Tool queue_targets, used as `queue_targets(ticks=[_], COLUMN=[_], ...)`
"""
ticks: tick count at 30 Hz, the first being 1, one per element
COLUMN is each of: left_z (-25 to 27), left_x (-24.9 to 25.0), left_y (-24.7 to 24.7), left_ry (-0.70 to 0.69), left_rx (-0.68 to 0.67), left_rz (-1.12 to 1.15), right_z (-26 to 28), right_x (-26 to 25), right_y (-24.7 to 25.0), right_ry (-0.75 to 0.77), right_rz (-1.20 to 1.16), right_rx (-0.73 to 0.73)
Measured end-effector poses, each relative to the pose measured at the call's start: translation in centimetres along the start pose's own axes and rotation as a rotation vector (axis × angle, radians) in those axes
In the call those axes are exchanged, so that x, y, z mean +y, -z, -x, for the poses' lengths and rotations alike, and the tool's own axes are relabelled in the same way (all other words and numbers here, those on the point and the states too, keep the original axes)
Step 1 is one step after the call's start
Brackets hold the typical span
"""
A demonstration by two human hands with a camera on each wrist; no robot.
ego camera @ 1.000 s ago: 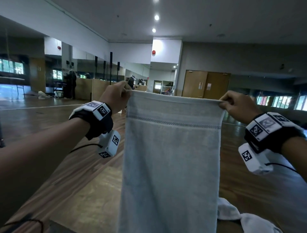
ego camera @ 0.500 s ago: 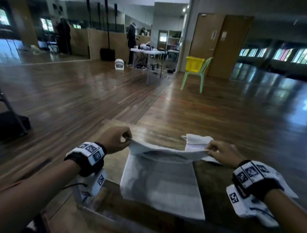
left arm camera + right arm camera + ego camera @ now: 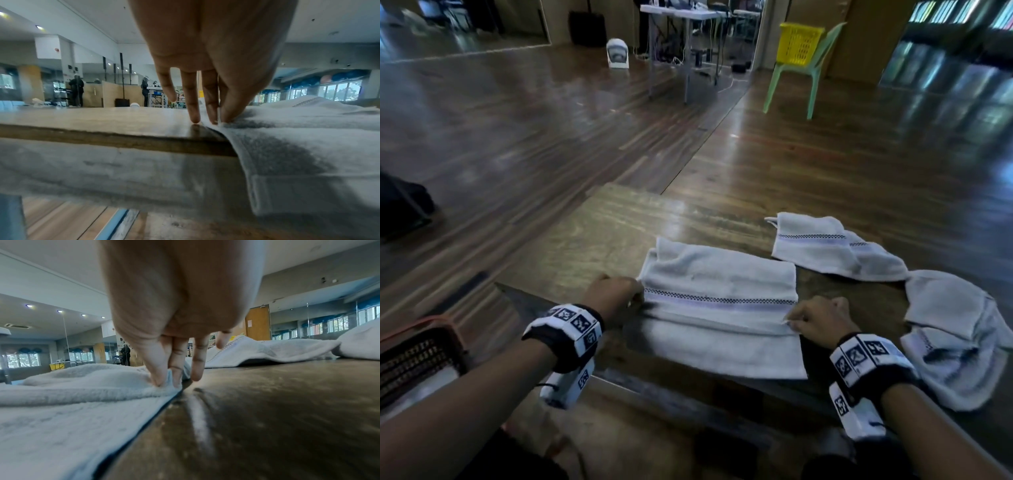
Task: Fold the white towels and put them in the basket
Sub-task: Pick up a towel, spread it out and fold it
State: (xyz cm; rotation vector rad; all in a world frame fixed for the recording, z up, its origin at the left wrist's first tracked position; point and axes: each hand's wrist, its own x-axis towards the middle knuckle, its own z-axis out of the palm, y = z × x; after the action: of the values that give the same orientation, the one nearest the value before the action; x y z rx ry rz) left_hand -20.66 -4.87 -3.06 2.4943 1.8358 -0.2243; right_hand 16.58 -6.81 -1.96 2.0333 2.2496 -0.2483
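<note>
A white towel point(image 3: 717, 308) with a checkered stripe lies on the wooden table point(image 3: 592, 246), its near part draped over the front edge. Its upper end is folded back toward me. My left hand point(image 3: 616, 298) pinches the left corner of that folded edge, and my right hand point(image 3: 815, 318) pinches the right corner. In the left wrist view thumb and fingers of the left hand point(image 3: 218, 120) pinch the towel point(image 3: 308, 138) at the table top. In the right wrist view the right hand point(image 3: 166, 382) pinches the towel point(image 3: 82, 382) edge. A dark basket point(image 3: 414, 359) stands low at my left.
Two more white towels lie on the table: one point(image 3: 832, 250) at the back right, another crumpled one point(image 3: 955, 335) at the right edge. A green chair point(image 3: 801, 78) with a yellow basket point(image 3: 799, 42) stands on the wooden floor far ahead, beside a folding table point(image 3: 681, 20).
Both hands brought the towel down from hanging in the air onto the table, then drew its held edge back toward me, folding it over itself. My view tilted down.
</note>
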Motion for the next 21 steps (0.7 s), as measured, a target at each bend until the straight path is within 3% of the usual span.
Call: queue_targets(ticks=[9, 12, 18, 21], left_z=[-3.1, -2.5, -0.4, 0.9], left_x=[0.3, 0.1, -1.0, -1.4], left_y=[0.9, 1.2, 2.6, 3.0], left_ry=[0.12, 0.089, -0.023, -0.066], left_rx=[0.029, 0.058, 0.228, 0.231], left_rz=[0.024, 0.054, 0.165, 0.159], right_z=[-3.2, -2.3, 0.8, 2.0], right_x=[-0.6, 0.2, 1.5, 1.9], right_y=[1.1, 1.1, 1.6, 1.1], right_ry=[-0.095, -0.082, 0.016, 0.123], right_rz=[-0.038, -0.118, -0.301, -0.315], right_rx=[0.006, 0.037, 0.294, 0.308])
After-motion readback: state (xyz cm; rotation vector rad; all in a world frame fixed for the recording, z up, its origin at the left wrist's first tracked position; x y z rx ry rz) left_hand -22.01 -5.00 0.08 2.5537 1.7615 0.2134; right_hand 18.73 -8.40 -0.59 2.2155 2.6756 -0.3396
